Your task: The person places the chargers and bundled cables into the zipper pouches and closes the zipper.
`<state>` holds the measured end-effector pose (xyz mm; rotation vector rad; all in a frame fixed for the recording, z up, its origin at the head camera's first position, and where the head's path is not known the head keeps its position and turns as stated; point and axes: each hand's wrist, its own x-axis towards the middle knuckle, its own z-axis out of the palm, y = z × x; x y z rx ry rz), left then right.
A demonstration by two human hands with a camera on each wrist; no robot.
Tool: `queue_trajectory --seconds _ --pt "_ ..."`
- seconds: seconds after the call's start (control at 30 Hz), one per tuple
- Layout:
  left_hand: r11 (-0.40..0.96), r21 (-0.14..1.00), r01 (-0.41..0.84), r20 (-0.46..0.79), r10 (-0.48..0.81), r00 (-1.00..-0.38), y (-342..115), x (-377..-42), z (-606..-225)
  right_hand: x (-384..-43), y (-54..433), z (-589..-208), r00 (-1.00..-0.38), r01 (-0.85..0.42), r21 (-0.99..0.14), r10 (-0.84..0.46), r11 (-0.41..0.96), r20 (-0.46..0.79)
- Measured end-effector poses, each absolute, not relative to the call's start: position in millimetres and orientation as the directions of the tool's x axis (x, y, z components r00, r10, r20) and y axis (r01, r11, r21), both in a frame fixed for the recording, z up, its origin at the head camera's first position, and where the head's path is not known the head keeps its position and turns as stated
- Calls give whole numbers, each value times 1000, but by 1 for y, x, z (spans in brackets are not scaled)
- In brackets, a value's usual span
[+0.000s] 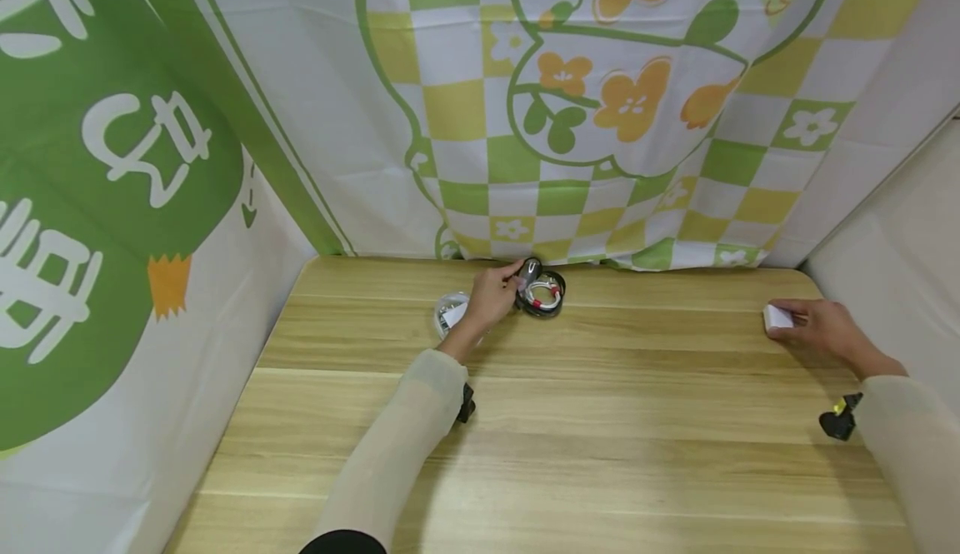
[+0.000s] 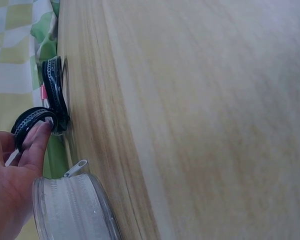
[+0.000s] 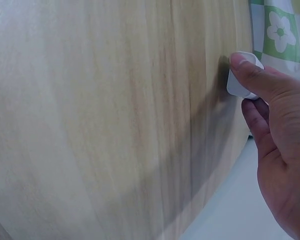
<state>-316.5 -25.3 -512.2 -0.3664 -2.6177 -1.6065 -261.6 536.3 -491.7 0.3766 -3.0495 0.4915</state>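
My left hand (image 1: 491,297) pinches the raised black zipper edge of a small round case (image 1: 558,305) at the back of the table. Coiled in that case is a white cable (image 1: 534,289) with red bits. In the left wrist view, zipper teeth run along the case's curved black edges (image 2: 54,82), and the fingers (image 2: 37,142) touch the nearer one. Beside that wrist lies a clear round case (image 2: 70,207) with a white zipper. Over at the far right, my right hand (image 1: 821,329) holds a small white block (image 3: 240,85) with rounded corners between thumb and fingers.
The wooden table (image 1: 600,429) meets a patterned green and white cloth (image 1: 525,196) along its back edge. White cloth (image 1: 900,237) hangs at the right, and a green-printed sheet (image 1: 90,162) at the left. A black device (image 1: 838,419) sits by the right sleeve.
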Motion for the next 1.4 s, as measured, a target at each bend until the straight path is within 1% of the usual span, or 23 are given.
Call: queue_trajectory --seconds 0.13,0.37,0.6,0.73,1.03,1.23,1.4 --pt "430 875 223 159 179 -971 -25 -316 -510 -264 533 -489 -972 -234 -321 -227 918 61" --pt "442 864 240 174 185 -967 -25 -316 -509 -267 529 -486 -962 -273 -312 -248 910 115" --pt "448 858 251 184 187 -965 -25 -316 -509 -268 522 -482 -969 -247 -339 -234 908 80" --pt "445 863 238 174 181 -968 -24 -316 -508 -268 516 -479 -963 -270 -350 -258 897 81" --pt "439 868 234 173 175 -969 -24 -317 -509 -271 503 -477 -940 -341 -329 -308 881 148" --pt "445 865 233 171 175 -970 -23 -317 -509 -274 496 -478 -934 -355 -326 -319 876 160" --pt "442 866 234 173 175 -969 -23 -317 -509 -278 489 -476 -916 -400 -330 -357 855 184"
